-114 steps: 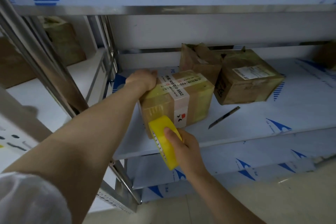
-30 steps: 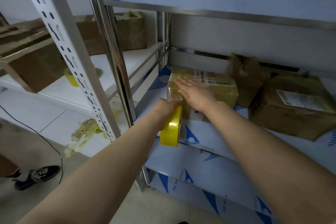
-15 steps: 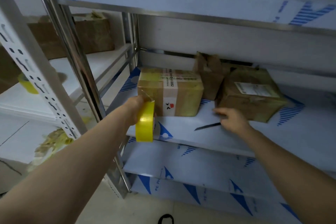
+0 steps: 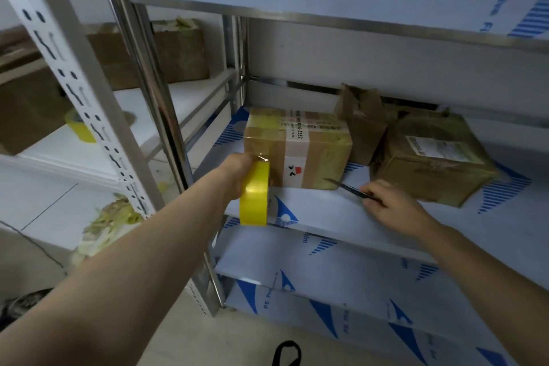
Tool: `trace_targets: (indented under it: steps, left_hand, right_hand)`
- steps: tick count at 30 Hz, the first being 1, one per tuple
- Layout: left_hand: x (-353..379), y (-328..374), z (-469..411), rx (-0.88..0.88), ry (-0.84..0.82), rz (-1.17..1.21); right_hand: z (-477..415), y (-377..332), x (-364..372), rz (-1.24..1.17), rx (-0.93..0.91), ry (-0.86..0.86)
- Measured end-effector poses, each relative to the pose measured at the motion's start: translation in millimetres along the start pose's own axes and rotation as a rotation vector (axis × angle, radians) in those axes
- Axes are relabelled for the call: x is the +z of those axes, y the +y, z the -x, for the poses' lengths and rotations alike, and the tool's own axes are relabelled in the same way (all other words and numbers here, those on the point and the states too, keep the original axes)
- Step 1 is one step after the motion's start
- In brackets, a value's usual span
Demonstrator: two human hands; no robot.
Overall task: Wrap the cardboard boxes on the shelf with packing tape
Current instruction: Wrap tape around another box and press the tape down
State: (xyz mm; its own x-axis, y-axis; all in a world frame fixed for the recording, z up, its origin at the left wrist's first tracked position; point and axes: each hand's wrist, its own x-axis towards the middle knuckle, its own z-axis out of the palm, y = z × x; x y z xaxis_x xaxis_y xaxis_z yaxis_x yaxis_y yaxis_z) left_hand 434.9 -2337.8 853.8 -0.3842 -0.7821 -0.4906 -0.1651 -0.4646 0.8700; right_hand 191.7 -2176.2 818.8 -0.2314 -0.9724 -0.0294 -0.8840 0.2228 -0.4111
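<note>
A taped cardboard box with a white label band sits at the left of the middle shelf. My left hand grips a yellow tape roll in front of the box's left end, and a clear strip of tape runs from the roll to the box. My right hand pinches a slim dark utility knife lying on the shelf, its blade tip pointing left toward the box's lower front edge. A second box stands to the right.
A crumpled brown parcel stands behind the two boxes. The upright steel post rises left of my left arm. Another yellow roll and more cartons sit on the neighbouring rack. Crumpled tape scraps lie on the floor.
My right hand left the top of the box, reached to the knife on the shelf and now pinches it. My left hand keeps the roll by the box's left end.
</note>
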Motion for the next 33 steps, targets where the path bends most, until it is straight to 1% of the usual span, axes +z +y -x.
trace_targets:
  steps: [2, 4, 7, 10, 12, 14, 17, 22, 25, 27, 30, 33]
  left_hand:
    - [0, -1, 0, 0.002, -0.003, 0.008]
    - [0, -1, -1, 0.003, -0.012, 0.020]
    - [-1, -1, 2, 0.003, -0.002, 0.026]
    - [-2, -1, 1, 0.002, -0.003, 0.032]
    - [-2, -1, -1, 0.002, 0.008, 0.048]
    - [-1, -1, -4, 0.004, 0.020, 0.056]
    - [-2, -2, -7, -0.005, 0.026, 0.077]
    - [-3, -1, -9, -0.010, 0.025, 0.064]
    - [-2, -1, -11, 0.007, 0.065, 0.013]
    - [-2, 0, -14, 0.017, 0.058, -0.005]
    - [-4, 1, -15, 0.013, 0.048, -0.017]
    - [-4, 1, -18, -0.011, 0.030, 0.002]
  right_hand:
    - [-9, -39, -13, -0.033, -0.074, 0.040]
    - [-25, -75, -20, 0.026, -0.112, 0.082]
    - [-53, -115, -19, 0.221, -0.147, 0.104]
    - [-70, -141, -17, 0.439, -0.212, 0.098]
    - [-75, -153, -17, 0.564, -0.258, 0.077]
    - [-78, -160, -18, 0.656, -0.261, 0.061]
    - [-86, -166, -11, 0.752, -0.226, 0.037]
    - [-88, -170, -6, 0.872, -0.236, 0.052]
    - [-87, -168, -7, 0.950, -0.252, -0.006]
    - [-85, -156, -1, 0.862, -0.212, -0.038]
    - [-82, -128, 3, 0.554, -0.070, -0.054]
    - [-71, -84, 9, 0.228, 0.128, -0.220]
